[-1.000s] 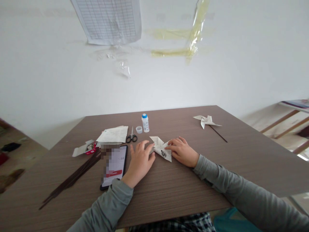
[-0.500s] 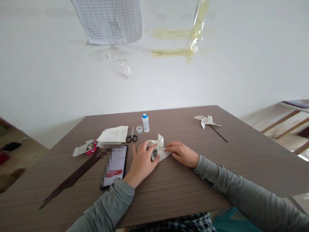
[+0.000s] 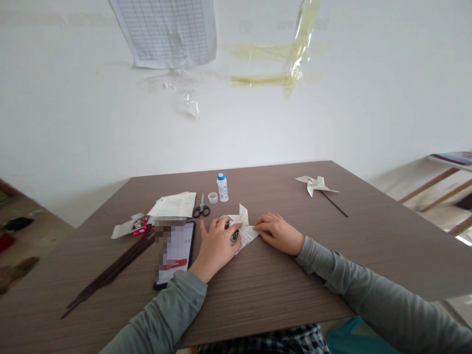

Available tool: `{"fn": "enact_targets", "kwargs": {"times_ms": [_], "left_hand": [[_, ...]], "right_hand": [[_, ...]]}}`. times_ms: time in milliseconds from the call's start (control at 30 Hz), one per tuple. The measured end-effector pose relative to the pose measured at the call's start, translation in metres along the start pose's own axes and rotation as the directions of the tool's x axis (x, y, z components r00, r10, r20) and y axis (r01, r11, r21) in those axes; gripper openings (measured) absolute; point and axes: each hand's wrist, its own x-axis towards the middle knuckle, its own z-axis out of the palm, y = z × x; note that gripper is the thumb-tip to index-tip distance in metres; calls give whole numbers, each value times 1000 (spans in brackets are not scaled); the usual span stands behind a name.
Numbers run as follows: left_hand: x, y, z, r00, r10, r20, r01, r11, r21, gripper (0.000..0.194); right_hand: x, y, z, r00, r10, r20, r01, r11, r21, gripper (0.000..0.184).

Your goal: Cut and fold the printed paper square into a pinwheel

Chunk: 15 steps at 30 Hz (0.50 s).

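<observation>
I am working a printed paper (image 3: pixel 246 231) flat on the desk (image 3: pixel 280 290), near the middle and just ahead of me. My left hand (image 3: pixel 217 244) is lying over its left part, fingers spread and pressing down, the grip apart rather than closed round anything. My right hand (image 3: pixel 277 232) is resting on the paper's right edge, fingertips flat on it, again pressing and not pinching. One corner of the paper is standing up between my hands; the rest is lying creased on the desk.

Judging from the finished pinwheel (image 3: pixel 315 185) on its stick at the far right, this piece looks to be only partway: it is being folded, but it is showing no wheel shape yet and no stick is fixed to it. The sticks (image 3: pixel 110 273) are lying in a bundle to my left, well apart from the paper. The glue bottle (image 3: pixel 221 187) is standing upright beyond my hands with its cap (image 3: pixel 212 197) just beside it, the scissors (image 3: pixel 201 207) near that, more sheets (image 3: pixel 173 205) and a small box (image 3: pixel 132 226) further left, and a phone (image 3: pixel 175 251) touching my left wrist.
</observation>
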Motion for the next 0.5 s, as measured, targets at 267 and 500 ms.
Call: {"fn": "enact_targets", "kwargs": {"times_ms": [267, 500], "left_hand": [[1, 0, -4, 998, 57, -10, -57, 997, 43, 41], [0, -2, 3, 999, 20, -25, -20, 1000, -21, 43]], "right_hand": [[1, -1, -1, 1000, 10, 6, -10, 1000, 11, 32], [1, -5, -4, 999, 24, 21, -23, 1000, -12, 31]]}}
